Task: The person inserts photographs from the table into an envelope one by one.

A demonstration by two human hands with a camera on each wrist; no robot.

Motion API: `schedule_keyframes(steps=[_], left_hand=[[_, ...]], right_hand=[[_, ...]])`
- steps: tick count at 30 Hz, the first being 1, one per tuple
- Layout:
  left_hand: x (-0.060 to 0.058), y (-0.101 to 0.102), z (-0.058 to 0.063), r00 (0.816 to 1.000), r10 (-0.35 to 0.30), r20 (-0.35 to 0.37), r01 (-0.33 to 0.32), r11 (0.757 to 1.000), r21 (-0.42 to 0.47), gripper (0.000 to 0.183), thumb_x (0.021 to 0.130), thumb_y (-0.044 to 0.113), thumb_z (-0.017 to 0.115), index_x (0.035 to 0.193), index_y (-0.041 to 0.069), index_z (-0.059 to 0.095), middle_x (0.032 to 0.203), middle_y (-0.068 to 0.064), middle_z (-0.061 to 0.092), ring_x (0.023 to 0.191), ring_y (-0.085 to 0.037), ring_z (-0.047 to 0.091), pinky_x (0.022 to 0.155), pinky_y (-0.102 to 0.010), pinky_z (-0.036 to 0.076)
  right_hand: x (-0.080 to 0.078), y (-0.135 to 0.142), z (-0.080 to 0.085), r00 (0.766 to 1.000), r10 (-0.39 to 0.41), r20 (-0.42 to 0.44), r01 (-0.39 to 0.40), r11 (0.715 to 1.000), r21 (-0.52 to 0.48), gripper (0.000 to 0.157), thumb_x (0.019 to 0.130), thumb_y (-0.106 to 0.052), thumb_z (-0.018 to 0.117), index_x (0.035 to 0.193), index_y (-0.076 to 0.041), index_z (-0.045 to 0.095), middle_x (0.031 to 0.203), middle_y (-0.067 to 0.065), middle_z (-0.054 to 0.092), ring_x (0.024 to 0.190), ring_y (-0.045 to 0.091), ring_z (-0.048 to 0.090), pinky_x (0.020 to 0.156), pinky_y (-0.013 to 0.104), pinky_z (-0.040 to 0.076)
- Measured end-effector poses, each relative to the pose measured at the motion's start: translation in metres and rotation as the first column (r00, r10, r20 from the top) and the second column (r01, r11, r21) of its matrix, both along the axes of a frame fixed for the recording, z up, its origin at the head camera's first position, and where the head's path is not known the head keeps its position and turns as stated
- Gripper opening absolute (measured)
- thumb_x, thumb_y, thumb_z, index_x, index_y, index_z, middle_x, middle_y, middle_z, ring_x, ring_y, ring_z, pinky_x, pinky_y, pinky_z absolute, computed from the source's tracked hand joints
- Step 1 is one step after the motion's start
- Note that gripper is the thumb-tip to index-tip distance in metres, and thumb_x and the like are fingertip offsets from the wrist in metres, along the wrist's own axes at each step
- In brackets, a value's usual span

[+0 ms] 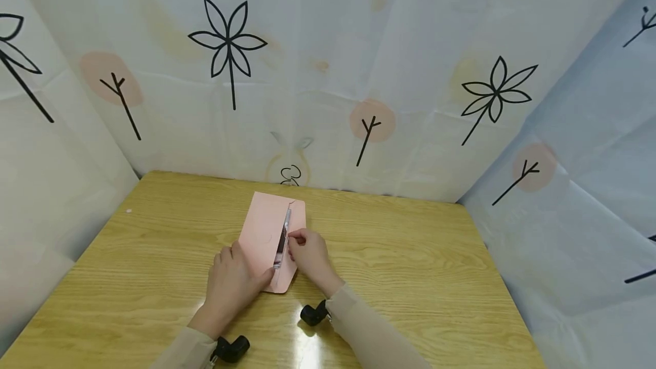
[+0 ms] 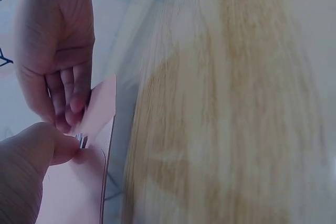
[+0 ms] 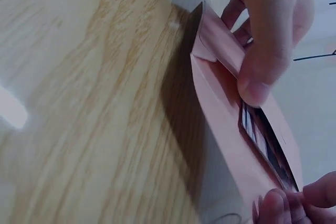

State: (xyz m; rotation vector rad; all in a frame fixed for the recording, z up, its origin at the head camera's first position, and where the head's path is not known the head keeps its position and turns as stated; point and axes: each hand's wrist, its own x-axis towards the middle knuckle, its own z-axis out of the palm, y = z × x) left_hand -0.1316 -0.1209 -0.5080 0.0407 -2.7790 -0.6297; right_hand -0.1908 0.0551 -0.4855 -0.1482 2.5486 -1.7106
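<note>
A pink paper envelope (image 1: pixel 263 218) lies at a slant on the wooden table with its flap side up. Its long opening shows printed cards (image 1: pixel 282 238) with dark and pale areas, also seen edge-on as cards (image 3: pixel 260 137) in the right wrist view. My left hand (image 1: pixel 230 278) grips the envelope's lower left part, with the thumb (image 3: pixel 257 90) at the opening's near end. From the right, my right hand (image 1: pixel 311 258) pinches the cards' edge at the opening with thumb and fingertips. The flap lies folded outward beneath my right hand.
The wood-grain table (image 1: pixel 410 266) extends around the envelope. A white cloth backdrop (image 1: pixel 318 44) with printed flowers and twigs stands behind and at both sides. Black wrist devices (image 1: pixel 314 313) sit at both cuffs. A small pale scrap (image 1: pixel 128 210) lies at the far left.
</note>
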Motion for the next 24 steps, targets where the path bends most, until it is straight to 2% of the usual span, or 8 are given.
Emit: schedule_keyframes(steps=[4,7,11,14,18,20,21,24], left_hand=[[-0.001,-0.004,0.0,0.999,0.005,0.041,-0.005,1.0,-0.017,0.098,0.069,0.059,0.075,0.118,-0.019,0.041,0.099,-0.034,0.05,0.089,-0.046,0.051,0.071,-0.056,0.043],[-0.002,-0.008,0.001,0.998,0.009,0.06,-0.008,1.0,-0.026,0.1,0.07,0.058,0.074,0.121,-0.019,0.039,0.101,-0.036,0.049,0.09,-0.048,0.051,0.072,-0.058,0.043],[-0.002,-0.013,0.004,0.998,0.009,0.062,-0.006,0.999,-0.039,0.102,0.07,0.057,0.074,0.125,-0.021,0.038,0.104,-0.038,0.049,0.093,-0.051,0.05,0.073,-0.06,0.042],[-0.001,-0.017,0.006,0.997,0.005,0.075,-0.001,0.999,-0.054,0.103,0.071,0.057,0.074,0.126,-0.022,0.038,0.106,-0.04,0.048,0.096,-0.053,0.049,0.075,-0.061,0.041],[-0.001,-0.019,0.006,0.994,0.004,0.109,0.002,0.998,-0.058,0.104,0.071,0.059,0.073,0.126,-0.023,0.038,0.108,-0.041,0.048,0.098,-0.054,0.048,0.077,-0.062,0.041],[0.0,-0.02,0.006,0.992,0.008,0.123,-0.001,0.998,-0.057,0.105,0.071,0.059,0.073,0.126,-0.023,0.038,0.107,-0.041,0.048,0.098,-0.054,0.048,0.077,-0.062,0.041],[0.0,-0.02,0.006,0.992,0.009,0.127,-0.001,0.998,-0.058,0.105,0.071,0.06,0.073,0.126,-0.023,0.038,0.107,-0.041,0.048,0.099,-0.054,0.048,0.077,-0.062,0.041],[0.001,-0.021,0.006,0.991,0.01,0.134,-0.001,0.998,-0.067,0.106,0.071,0.061,0.072,0.126,-0.024,0.038,0.107,-0.042,0.047,0.098,-0.054,0.048,0.078,-0.062,0.041]], right_hand=[[0.001,0.016,0.005,0.994,-0.016,-0.111,0.023,0.997,0.068,0.021,0.097,-0.02,0.057,0.105,-0.006,0.069,0.084,-0.002,0.064,0.071,0.008,0.06,0.06,0.025,0.05],[0.001,0.028,0.012,0.982,-0.019,-0.187,0.043,0.991,0.13,0.026,0.098,-0.025,0.056,0.111,-0.006,0.067,0.093,-0.002,0.064,0.078,0.01,0.06,0.065,0.027,0.051],[0.003,0.045,0.017,0.965,0.015,-0.263,0.066,0.953,0.296,0.04,0.098,-0.035,0.056,0.123,-0.005,0.06,0.111,0.003,0.062,0.092,0.015,0.061,0.073,0.032,0.051],[0.002,0.056,0.017,0.941,0.059,-0.333,0.108,0.88,0.462,0.049,0.097,-0.041,0.055,0.131,-0.006,0.055,0.122,0.008,0.059,0.103,0.022,0.059,0.08,0.037,0.051],[0.001,0.069,0.015,0.899,0.124,-0.421,0.203,0.734,0.648,0.058,0.096,-0.047,0.053,0.137,-0.005,0.049,0.132,0.014,0.053,0.119,0.03,0.052,0.095,0.045,0.044],[0.001,0.075,0.014,0.888,0.146,-0.436,0.24,0.662,0.71,0.064,0.095,-0.051,0.051,0.14,-0.006,0.045,0.137,0.015,0.048,0.125,0.033,0.046,0.101,0.048,0.039],[0.001,0.078,0.014,0.885,0.155,-0.438,0.251,0.634,0.731,0.066,0.095,-0.053,0.051,0.141,-0.005,0.044,0.14,0.016,0.046,0.128,0.034,0.044,0.102,0.049,0.036],[0.001,0.085,0.013,0.889,0.166,-0.426,0.26,0.584,0.769,0.072,0.094,-0.057,0.049,0.143,-0.006,0.041,0.144,0.018,0.04,0.132,0.037,0.038,0.104,0.052,0.032]])
